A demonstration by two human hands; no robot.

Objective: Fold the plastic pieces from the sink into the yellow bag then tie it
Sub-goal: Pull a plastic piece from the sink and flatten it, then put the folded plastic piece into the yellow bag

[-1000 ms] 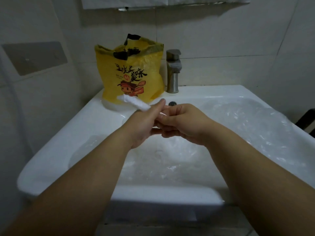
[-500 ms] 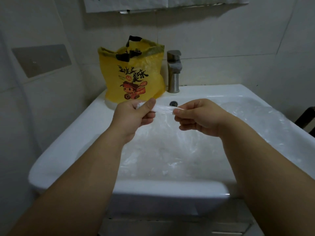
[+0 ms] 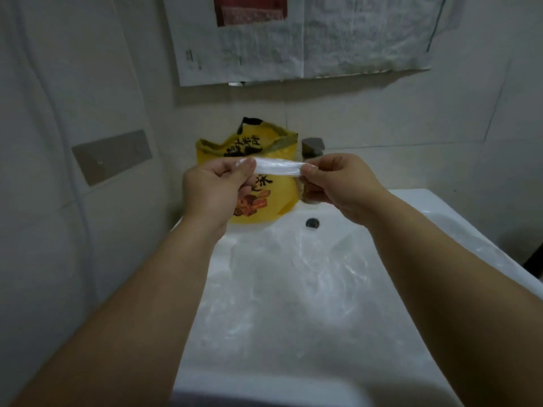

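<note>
Currently, in front of the yellow bag (image 3: 279,198), my log reads: left hand (image 3: 214,189) and right hand (image 3: 338,180) each pinch one end of a folded plastic strip (image 3: 277,167). Its long axis runs level, crosswise just below the bag mouth. The left hand looks nearer the bag.

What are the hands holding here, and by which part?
A folded plastic strip, pinched at each end: left hand on one, right hand on the other.

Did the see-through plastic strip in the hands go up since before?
Yes. The plastic strip was level with the overflow hole; now it is higher, stretched in front of the upper half of the yellow bag.
</note>
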